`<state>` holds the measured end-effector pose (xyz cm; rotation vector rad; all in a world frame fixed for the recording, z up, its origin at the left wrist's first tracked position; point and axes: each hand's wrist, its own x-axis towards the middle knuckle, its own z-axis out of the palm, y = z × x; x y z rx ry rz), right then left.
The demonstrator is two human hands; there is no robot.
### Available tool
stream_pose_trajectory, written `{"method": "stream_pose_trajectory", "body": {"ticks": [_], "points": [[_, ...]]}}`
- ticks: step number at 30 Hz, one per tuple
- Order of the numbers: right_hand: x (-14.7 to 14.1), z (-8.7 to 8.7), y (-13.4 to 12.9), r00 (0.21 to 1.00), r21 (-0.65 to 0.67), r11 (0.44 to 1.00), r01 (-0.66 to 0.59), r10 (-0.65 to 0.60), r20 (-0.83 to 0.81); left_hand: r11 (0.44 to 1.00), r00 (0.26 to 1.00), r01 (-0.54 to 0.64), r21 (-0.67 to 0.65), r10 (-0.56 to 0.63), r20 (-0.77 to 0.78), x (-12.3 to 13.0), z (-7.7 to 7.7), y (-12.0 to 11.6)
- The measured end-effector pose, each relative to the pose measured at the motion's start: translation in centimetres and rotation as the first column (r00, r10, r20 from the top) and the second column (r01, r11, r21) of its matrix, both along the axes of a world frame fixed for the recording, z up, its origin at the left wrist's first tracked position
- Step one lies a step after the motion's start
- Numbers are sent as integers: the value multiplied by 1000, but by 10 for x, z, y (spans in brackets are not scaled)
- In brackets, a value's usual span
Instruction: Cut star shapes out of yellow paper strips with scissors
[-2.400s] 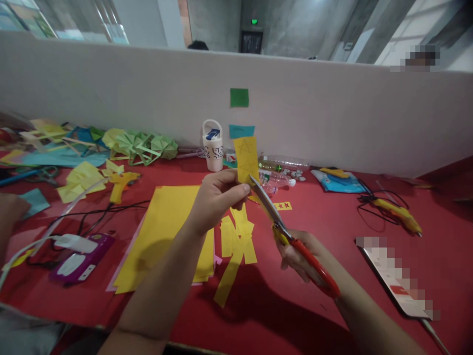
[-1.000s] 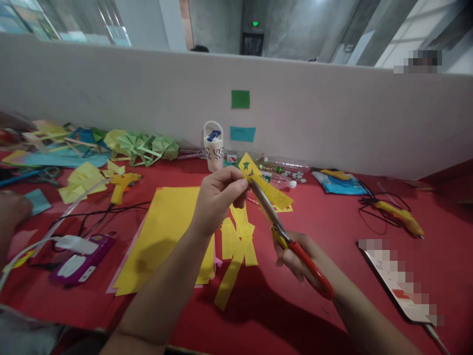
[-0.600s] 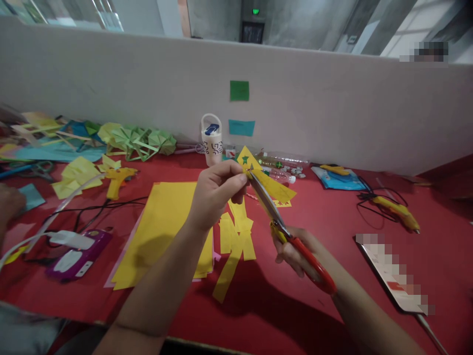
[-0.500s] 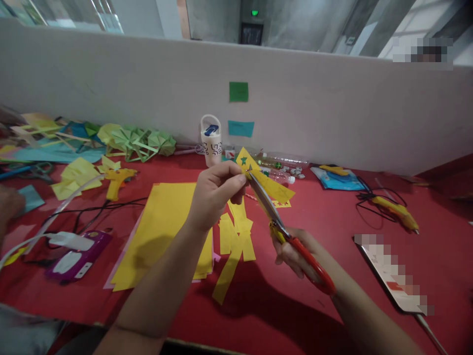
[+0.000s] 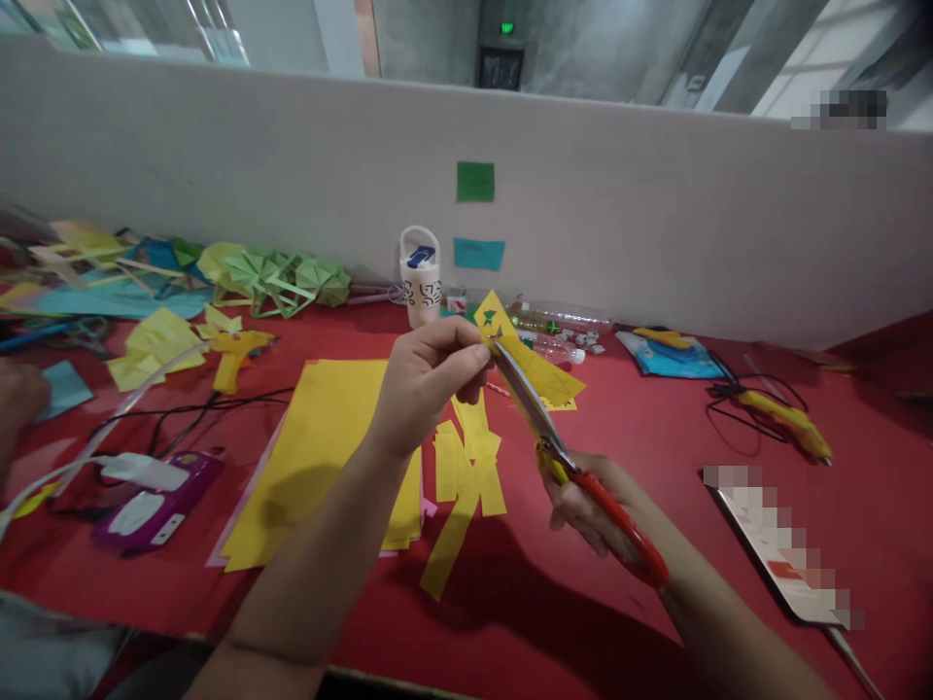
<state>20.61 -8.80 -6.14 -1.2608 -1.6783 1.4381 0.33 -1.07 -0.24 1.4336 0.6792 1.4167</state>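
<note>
Between the thumb and fingers of my left hand [image 5: 435,381] is pinched a strip of yellow paper [image 5: 548,371] with a star-shaped hole near its top corner. My right hand [image 5: 594,501] is closed around the handles of red-handled scissors [image 5: 619,533]. The blades point up and left, with their tips at the paper beside my left fingertips. Whether the tips pass through the paper I cannot tell. Below my hands, several cut yellow strips [image 5: 466,476] lie on the red table [image 5: 554,622], next to a stack of yellow sheets [image 5: 328,447].
A yellow glue gun [image 5: 234,360] and a purple power strip [image 5: 156,501] with cables lie left. Another glue gun [image 5: 783,420] and a phone [image 5: 777,554] lie right. A white cup [image 5: 421,292] and plastic bottles [image 5: 561,319] stand near the partition. Another person's hand [image 5: 18,394] is far left.
The yellow paper has turned slightly at the scissor tips, and its star-shaped hole looks more distorted. Both hands keep their grips. The whole view has shifted slightly.
</note>
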Motion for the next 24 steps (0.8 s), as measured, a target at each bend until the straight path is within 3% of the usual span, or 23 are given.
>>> {"method": "stream_pose_trajectory", "body": {"ticks": [24], "points": [[-1,4,2,999,-44,999,22,-20,46,1000,1000,5,-16,-5,-3,-1,-2,2]]}}
